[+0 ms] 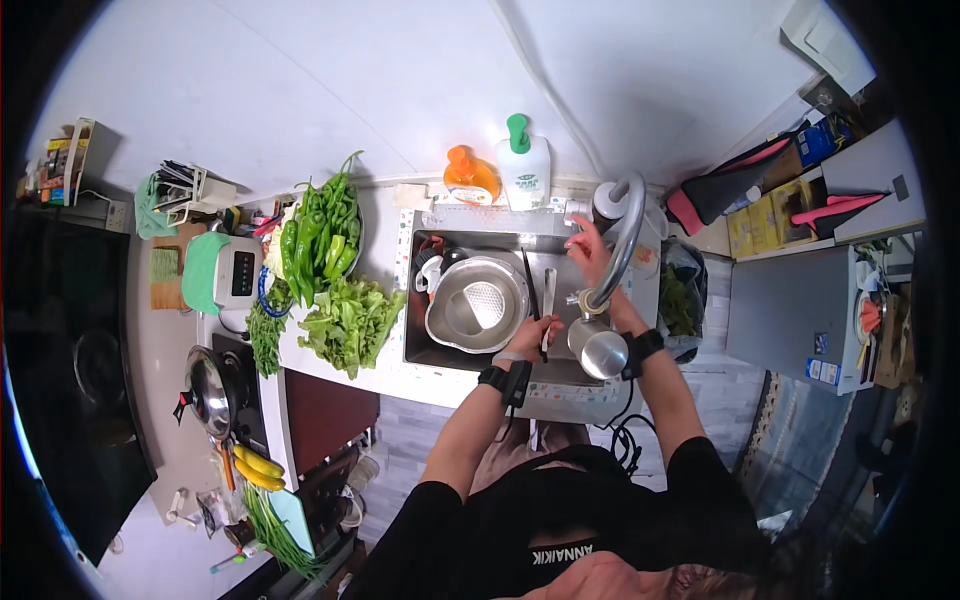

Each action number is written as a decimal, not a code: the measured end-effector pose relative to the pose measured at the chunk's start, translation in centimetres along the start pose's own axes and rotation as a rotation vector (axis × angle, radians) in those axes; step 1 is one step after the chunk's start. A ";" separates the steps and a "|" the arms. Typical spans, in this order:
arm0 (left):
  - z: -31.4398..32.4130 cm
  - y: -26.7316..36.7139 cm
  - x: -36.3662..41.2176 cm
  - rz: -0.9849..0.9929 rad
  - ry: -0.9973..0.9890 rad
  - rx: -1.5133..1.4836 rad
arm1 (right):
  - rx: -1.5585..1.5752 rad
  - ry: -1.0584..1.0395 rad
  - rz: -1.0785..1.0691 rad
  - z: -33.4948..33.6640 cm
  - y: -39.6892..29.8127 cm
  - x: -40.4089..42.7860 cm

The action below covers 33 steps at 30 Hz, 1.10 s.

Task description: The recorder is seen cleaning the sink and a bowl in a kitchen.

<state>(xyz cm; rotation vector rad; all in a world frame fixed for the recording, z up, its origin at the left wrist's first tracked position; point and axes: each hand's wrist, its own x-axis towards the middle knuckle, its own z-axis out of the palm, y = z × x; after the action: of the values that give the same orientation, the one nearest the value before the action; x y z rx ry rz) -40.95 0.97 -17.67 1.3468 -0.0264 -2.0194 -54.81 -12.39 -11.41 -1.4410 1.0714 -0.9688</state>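
My left hand (531,337) is closed around a long, slim dark utensil (529,277) over the sink's front part. A pale, narrow utensil, perhaps a knife (550,289), also rises from that hand. To its left, a stainless steel pot (442,311) sits in the dark sink (566,367). My right hand (590,251) is raised behind the curved metal faucet (624,251), near the sink's back right corner. Its fingers are apart and it holds nothing that I can see. The faucet hides part of my right wrist.
Leafy lettuce (349,326) and green peppers (322,240) lie left of the sink. Behind it stand an orange bottle (471,178) and a white pump bottle (523,169). A lidded pan (212,390) rests on the stove at left. A plastic bag of greens (679,300) hangs at right.
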 end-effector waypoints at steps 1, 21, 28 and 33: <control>0.2 0.3 0.5 -0.004 -0.024 -0.058 | -0.118 0.108 -0.115 0.5 1.3 -1.0; 3.3 -1.6 1.3 -0.127 0.021 -0.138 | 0.833 -0.055 0.834 3.3 15.2 -6.5; 2.9 -0.9 1.5 -0.168 -0.012 -0.086 | 0.864 -0.135 0.865 2.6 15.8 -6.6; 1.0 -0.7 1.1 -0.246 -0.150 -0.035 | 0.770 -0.234 0.931 3.3 13.2 -7.6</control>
<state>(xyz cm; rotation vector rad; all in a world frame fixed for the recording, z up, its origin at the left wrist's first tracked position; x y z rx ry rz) -42.40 0.51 -18.39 1.2230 0.1112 -2.3123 -55.23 -4.92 -25.02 -0.3169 0.8880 -0.4125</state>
